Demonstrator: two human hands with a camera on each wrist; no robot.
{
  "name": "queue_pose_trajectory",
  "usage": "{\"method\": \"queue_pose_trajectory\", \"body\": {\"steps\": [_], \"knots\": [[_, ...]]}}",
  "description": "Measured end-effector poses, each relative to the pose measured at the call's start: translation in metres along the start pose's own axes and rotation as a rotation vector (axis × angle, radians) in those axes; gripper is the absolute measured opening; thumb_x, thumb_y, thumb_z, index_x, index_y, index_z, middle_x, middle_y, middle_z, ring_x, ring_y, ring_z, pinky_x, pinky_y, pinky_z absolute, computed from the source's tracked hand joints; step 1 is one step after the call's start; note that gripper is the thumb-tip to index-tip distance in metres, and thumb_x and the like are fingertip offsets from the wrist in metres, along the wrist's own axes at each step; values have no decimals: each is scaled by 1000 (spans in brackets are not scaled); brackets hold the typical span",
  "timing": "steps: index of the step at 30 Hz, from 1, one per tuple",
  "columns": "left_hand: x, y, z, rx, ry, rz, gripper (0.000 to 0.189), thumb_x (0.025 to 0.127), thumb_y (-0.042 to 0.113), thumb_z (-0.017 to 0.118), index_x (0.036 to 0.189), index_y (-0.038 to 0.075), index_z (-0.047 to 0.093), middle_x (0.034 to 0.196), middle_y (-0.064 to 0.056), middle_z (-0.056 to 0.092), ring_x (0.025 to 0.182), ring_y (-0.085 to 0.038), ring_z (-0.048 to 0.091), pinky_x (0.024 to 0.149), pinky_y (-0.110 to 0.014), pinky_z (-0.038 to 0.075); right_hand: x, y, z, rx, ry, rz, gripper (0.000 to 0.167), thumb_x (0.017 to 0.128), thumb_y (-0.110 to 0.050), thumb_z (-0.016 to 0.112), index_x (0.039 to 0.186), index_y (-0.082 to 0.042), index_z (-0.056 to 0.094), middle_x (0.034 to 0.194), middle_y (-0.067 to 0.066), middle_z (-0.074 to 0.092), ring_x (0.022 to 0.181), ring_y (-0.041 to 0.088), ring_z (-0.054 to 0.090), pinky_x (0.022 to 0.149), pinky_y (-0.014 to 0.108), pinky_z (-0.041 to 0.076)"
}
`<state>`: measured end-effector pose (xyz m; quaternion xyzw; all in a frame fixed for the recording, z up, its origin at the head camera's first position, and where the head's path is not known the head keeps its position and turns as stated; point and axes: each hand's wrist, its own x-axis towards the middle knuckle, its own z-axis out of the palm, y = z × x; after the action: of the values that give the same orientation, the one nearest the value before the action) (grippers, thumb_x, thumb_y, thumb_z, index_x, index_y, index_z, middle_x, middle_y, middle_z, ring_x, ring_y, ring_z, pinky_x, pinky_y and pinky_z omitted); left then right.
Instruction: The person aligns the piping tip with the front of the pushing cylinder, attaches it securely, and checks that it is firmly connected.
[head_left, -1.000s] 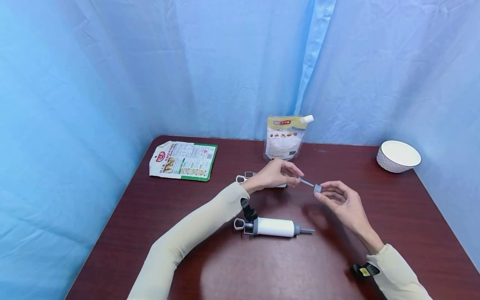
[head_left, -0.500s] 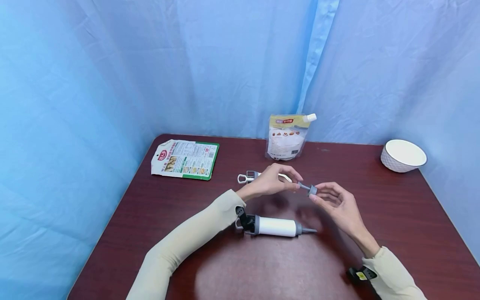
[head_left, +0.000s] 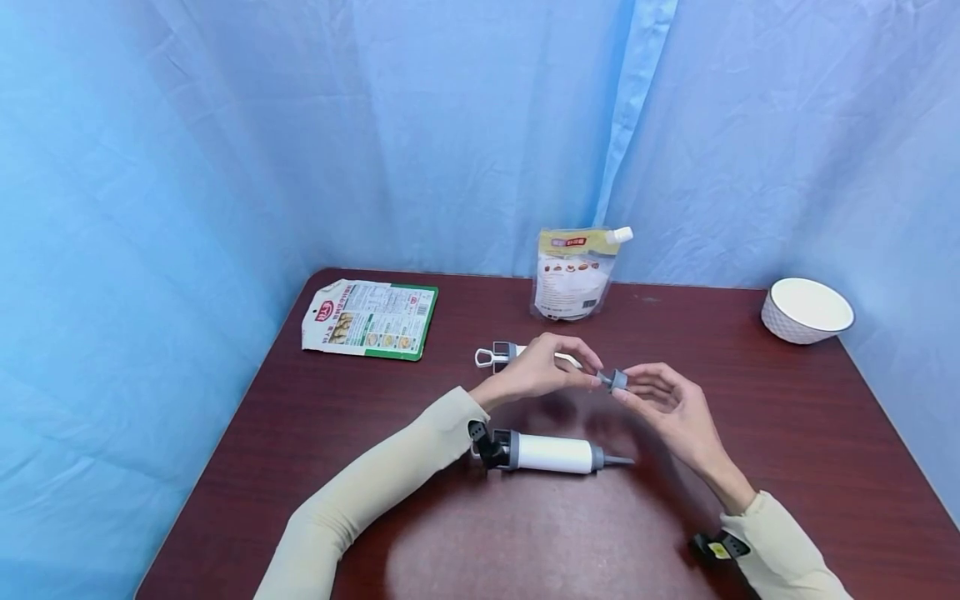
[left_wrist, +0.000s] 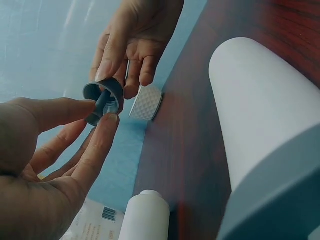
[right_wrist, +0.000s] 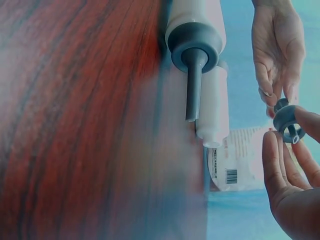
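Fingertips (left_wrist: 111,120) barely parted, the left hand (head_left: 542,368) is pinching a grey nozzle (left_wrist: 103,101), the right hand (head_left: 681,417) a seemingly light, stiff grey collar (left_wrist: 116,87), best gripped around its outside.

Nozzle (left_wrist: 102,101) and ring cap (head_left: 619,379) are showing grey; near syringe (head_left: 555,454) is showing white, grey ends. Worktop (head_left: 772,417) is showing red-brown grain, right bowl (head_left: 787,325) grey-white lattice, left packet (head_left: 375,321) white, green, red.

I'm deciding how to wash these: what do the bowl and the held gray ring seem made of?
The bowl: probably glazed ceramic, given its smooth white inside and patterned outside; plastic is possible. The held gray ring: likely molded plastic, evenly colored with a soft sheen.
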<state>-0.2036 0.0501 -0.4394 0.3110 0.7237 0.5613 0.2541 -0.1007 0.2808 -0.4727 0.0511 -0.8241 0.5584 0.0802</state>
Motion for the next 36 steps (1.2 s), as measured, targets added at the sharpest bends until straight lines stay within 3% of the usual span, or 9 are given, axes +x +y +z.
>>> {"method": "queue_pose_trajectory", "body": {"steps": [6,11,14,20,26,32,36], "knots": [[-1,-4,3,-35,-8,-24,21,90,13,82,110,10,77,101,-5,78,97,-26,80,82,-23,58,1,-2,5,34,-21,-22,32,95,-11,77,124,-6,67,113,0,74,99,6,73,86,18,59],[-2,-7,5,-59,-19,-50,22,90,13,83,111,9,78,99,-5,77,102,-35,78,90,-41,61,2,-2,11,63,-26,6,33,94,-12,79,124,-5,66,107,-1,75,95,9,75,82,20,60],[-3,-8,4,-62,-19,-50,23,90,12,82,113,7,78,102,-5,77,100,-27,78,91,-41,61,2,-1,13,57,-31,23,35,93,-13,79,125,-5,66,106,-2,75,93,8,76,81,20,60],[-3,-9,1,-45,-26,-33,24,91,11,81,114,4,80,106,-6,75,92,-5,75,86,-25,61,2,0,14,41,-46,43,36,95,-16,78,128,-7,67,111,1,76,95,7,77,82,21,59],[-3,-11,1,-44,-22,-29,23,90,9,82,112,3,81,104,-7,77,89,-3,75,91,-37,62,2,1,15,68,-61,49,36,94,-15,79,127,-5,69,109,0,77,95,8,76,82,21,60],[-3,-12,2,-57,0,-45,23,88,9,84,110,5,82,107,-12,81,89,-3,75,86,-30,62,3,3,15,74,-47,52,36,91,-14,82,124,-4,71,110,-9,76,95,12,76,82,21,61],[-4,-13,3,-75,19,-60,22,88,9,84,109,4,82,107,-16,80,89,-5,76,89,-36,62,4,3,16,97,-53,46,37,91,-12,81,126,-3,71,108,-5,77,96,12,77,82,22,61]]}}
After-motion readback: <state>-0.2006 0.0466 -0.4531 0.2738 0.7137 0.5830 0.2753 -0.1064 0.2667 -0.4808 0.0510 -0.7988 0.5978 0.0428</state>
